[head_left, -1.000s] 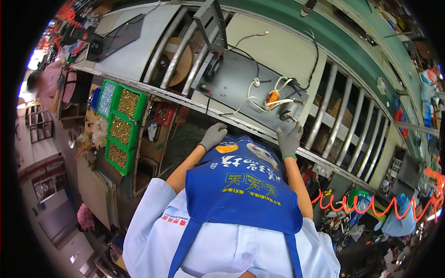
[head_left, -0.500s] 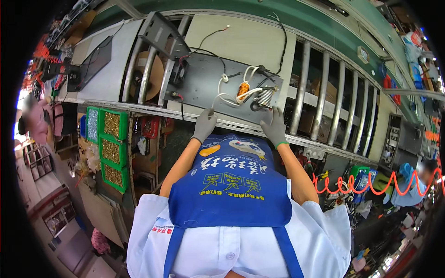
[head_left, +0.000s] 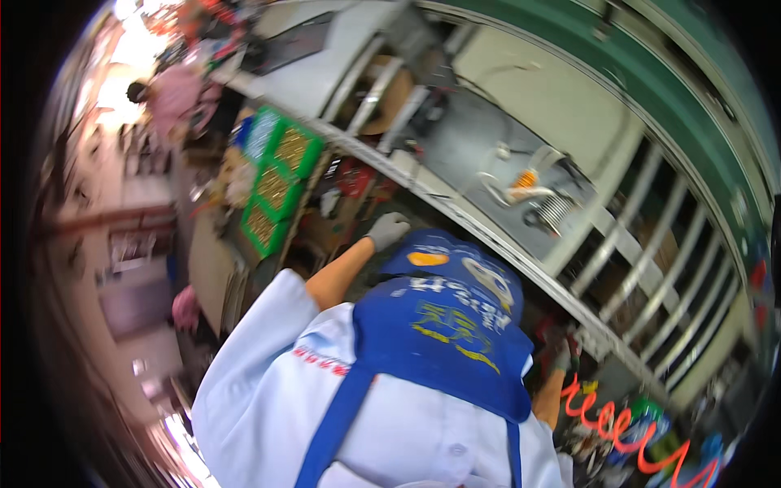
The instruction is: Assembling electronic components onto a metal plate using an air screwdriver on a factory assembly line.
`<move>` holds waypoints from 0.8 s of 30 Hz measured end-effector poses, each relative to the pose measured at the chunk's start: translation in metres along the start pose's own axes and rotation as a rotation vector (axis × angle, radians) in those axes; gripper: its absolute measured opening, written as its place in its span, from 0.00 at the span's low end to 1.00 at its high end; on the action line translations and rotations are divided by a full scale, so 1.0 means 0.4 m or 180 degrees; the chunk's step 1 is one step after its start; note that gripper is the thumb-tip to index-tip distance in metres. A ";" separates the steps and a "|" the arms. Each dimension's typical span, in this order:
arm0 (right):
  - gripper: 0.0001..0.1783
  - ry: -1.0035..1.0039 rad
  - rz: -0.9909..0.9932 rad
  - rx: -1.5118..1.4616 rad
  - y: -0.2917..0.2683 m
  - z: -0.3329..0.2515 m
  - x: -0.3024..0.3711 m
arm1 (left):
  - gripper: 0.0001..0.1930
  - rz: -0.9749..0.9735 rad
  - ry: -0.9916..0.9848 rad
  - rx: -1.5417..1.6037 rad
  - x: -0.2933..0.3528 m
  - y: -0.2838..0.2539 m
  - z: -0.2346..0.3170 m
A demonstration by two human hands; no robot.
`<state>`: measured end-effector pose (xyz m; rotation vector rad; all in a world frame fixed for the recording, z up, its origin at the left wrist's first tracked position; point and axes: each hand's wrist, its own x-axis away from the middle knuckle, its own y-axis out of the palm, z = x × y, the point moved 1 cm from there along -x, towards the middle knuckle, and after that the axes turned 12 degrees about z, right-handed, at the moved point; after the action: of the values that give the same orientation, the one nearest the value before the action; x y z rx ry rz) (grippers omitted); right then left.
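The picture is blurred by motion. My left hand [head_left: 386,230], in a grey glove, hangs just below the front edge of the workbench [head_left: 455,213] with its fingers curled; I see nothing in it. My right hand [head_left: 561,355], also gloved, is low at the right, half hidden behind my blue apron [head_left: 443,325], next to a red coiled cord [head_left: 618,423]. On the bench lies a grey plate [head_left: 480,138] with white cables, an orange part [head_left: 527,177] and a metal coil [head_left: 555,213]. Neither hand touches them.
Green bins [head_left: 277,175] of small brass-coloured parts stand at the left beside the bench. A roller rack [head_left: 651,268] runs along the right. A person in pink [head_left: 175,93] stands far off at the upper left. A green rail [head_left: 651,73] curves behind the bench.
Both hands have come off the bench edge and dropped, the right one down to my side. The view has swung, so the bench now sits up and to the right.
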<state>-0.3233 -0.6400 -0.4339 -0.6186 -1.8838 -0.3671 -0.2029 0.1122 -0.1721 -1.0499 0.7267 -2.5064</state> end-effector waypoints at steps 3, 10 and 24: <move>0.24 -0.0194 0.0214 0.0011 0.174 -0.039 0.169 | 0.18 0.0390 0.0134 -0.0672 0.023 -0.075 -0.018; 0.22 -0.2166 0.2205 0.1072 0.444 -0.204 0.516 | 0.20 0.1194 -0.0871 -0.1001 -0.045 -0.249 -0.192; 0.25 -0.3803 0.2953 0.0225 0.453 -0.535 1.019 | 0.23 0.2683 -0.1660 -0.1470 -0.264 -0.822 -0.271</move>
<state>-0.1767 -0.5029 0.0182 -1.8084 -2.3366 0.8572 -0.2437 0.4663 -0.1096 -1.1403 1.2662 -1.3159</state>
